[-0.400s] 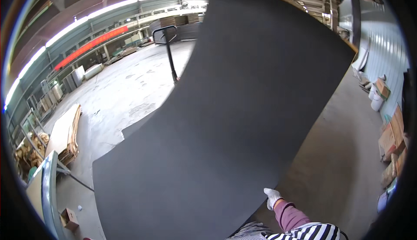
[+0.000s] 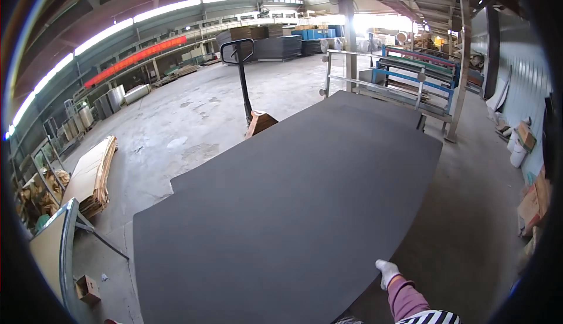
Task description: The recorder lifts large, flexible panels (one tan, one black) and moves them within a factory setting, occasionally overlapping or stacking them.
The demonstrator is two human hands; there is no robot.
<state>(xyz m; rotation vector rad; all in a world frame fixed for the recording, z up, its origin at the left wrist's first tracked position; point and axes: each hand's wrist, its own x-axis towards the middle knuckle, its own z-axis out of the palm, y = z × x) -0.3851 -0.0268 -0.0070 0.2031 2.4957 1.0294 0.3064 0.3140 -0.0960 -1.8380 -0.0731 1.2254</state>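
A large dark grey sheet [image 2: 281, 212] spreads out in front of me, lying mostly flat with a slight curve along its right edge. At that edge, on the near right, is my right hand [image 2: 387, 273] in a white glove. Its fingers are closed around the sheet's rim, the undersides hidden by the sheet. A second dark layer [image 2: 182, 181] juts out a little along the left side. My left hand is out of view.
A pallet jack handle [image 2: 243, 83] rises beyond the sheet's left side. Metal frames [image 2: 410, 83] stand at its far end, beside a post [image 2: 350, 36]. Stacked brown boards [image 2: 91, 174] and a small box [image 2: 87, 289] sit to the left. Cartons [image 2: 532, 201] line the right wall.
The far part of the sheet, raised high and blocking the view before, has come down flat. My right hand has shifted slightly right and down, still at the edge.
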